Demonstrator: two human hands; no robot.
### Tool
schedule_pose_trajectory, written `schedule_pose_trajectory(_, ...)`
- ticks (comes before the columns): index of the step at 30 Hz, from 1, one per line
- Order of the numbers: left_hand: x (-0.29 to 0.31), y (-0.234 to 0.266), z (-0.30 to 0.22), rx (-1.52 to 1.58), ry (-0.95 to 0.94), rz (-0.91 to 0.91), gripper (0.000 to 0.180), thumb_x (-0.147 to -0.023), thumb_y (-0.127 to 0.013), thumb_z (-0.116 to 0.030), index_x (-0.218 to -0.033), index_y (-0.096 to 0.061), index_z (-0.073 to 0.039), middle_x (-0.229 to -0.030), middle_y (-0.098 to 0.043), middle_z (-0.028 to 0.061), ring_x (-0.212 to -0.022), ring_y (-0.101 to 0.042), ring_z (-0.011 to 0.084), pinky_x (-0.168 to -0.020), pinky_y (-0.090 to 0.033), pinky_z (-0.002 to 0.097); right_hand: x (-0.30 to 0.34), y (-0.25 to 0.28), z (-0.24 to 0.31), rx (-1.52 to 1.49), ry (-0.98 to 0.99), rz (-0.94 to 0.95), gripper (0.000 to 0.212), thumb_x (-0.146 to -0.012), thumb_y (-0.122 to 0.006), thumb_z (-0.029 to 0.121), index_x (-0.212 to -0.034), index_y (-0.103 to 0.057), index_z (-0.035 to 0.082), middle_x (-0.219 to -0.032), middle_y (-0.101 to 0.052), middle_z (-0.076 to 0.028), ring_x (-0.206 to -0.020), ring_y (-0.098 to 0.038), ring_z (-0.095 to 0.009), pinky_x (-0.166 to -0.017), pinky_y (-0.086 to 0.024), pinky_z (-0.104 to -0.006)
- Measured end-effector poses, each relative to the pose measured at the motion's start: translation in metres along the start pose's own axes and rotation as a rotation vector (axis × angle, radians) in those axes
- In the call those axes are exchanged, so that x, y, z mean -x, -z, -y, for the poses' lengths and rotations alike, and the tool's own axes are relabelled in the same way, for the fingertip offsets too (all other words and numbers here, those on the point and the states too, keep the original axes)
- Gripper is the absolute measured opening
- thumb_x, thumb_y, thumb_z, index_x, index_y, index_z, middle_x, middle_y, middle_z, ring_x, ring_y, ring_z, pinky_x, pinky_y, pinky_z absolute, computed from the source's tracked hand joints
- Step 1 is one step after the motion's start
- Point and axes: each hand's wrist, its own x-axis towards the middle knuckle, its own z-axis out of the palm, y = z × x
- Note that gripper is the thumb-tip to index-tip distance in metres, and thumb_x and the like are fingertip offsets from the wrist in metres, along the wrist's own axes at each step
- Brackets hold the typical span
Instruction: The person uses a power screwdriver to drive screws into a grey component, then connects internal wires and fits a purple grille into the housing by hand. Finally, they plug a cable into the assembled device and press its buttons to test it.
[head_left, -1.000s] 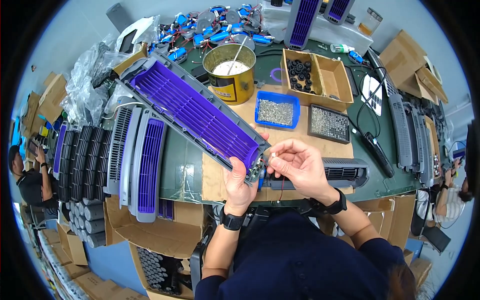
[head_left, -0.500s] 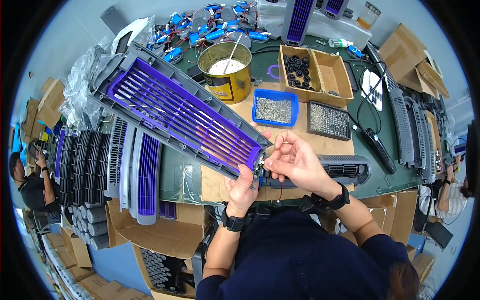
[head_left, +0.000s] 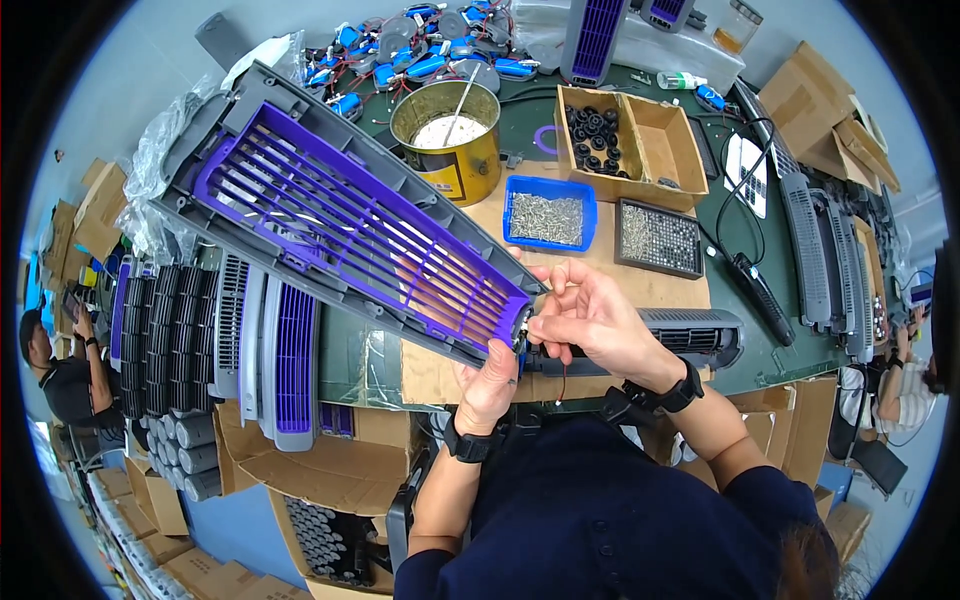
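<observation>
A long grey fan housing half [head_left: 340,290] with a purple slatted grille [head_left: 370,225] is held up at a slant over the table. My left hand [head_left: 486,385] grips its near right end, thumb on the edge and the other fingers behind. At that same end my right hand [head_left: 590,315] is closed in a pinch; what its fingertips hold is too small to make out. A thin dark wire with a small white connector [head_left: 559,402] hangs just below. Behind my right hand another grey fan housing [head_left: 690,335] with a dark slatted opening lies on the table.
Beyond my hands stand a blue tray of screws [head_left: 545,240], a black tray of small metal parts [head_left: 660,237], a cardboard box with black round parts [head_left: 630,140] and a yellow can [head_left: 465,165]. A black electric screwdriver [head_left: 762,300] lies right. Housings and black fan rollers [head_left: 170,330] stand left.
The housing half's far left end has shifted slightly left and up. Both hands stay at its near right end, with my right hand still pinched there.
</observation>
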Motion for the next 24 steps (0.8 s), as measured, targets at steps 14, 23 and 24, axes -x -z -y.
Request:
schedule_pose_trajectory(14, -0.001, -0.003, 0.011, 0.109, -0.146, -0.057, 0.078, -0.089, -0.068, -0.044, -0.147, -0.034, -0.004, -0.147, -0.041, 0.0166, -0.127, -0.049, 0.0298, -0.106, -0.041, 0.0429, 0.018, -0.024, -0.012, 0.747, 0.665, -0.316, 0.021, -0.081, -0.07, -0.005, -0.085, -0.05, 0.0, -0.075, -0.064, -0.01, -0.063, -0.067, -0.02, -0.054, -0.052, -0.029)
schedule_pose_trajectory(23, -0.002, 0.0, 0.019, 0.009, -0.118, 0.013, 0.079, -0.09, -0.067, -0.044, -0.148, -0.031, -0.005, -0.146, -0.041, 0.0168, -0.127, -0.051, 0.0303, -0.105, -0.041, 0.0455, 0.01, -0.009, -0.016, 0.891, 0.751, -0.244, 0.023, -0.079, -0.073, -0.007, -0.086, -0.053, 0.002, -0.082, -0.068, -0.012, -0.069, -0.07, -0.018, -0.059, -0.053, -0.0274)
schedule_pose_trajectory(24, -0.003, -0.001, 0.02, 0.041, -0.139, 0.0, 0.078, -0.09, -0.066, -0.044, -0.148, -0.031, -0.005, -0.146, -0.041, 0.0171, -0.126, -0.051, 0.0309, -0.105, -0.041, 0.0457, 0.015, -0.006, -0.01, 0.75, 0.631, -0.199, 0.023, -0.077, -0.074, -0.006, -0.089, -0.056, 0.002, -0.092, -0.07, -0.014, -0.074, -0.07, -0.024, -0.066, -0.054, -0.0293)
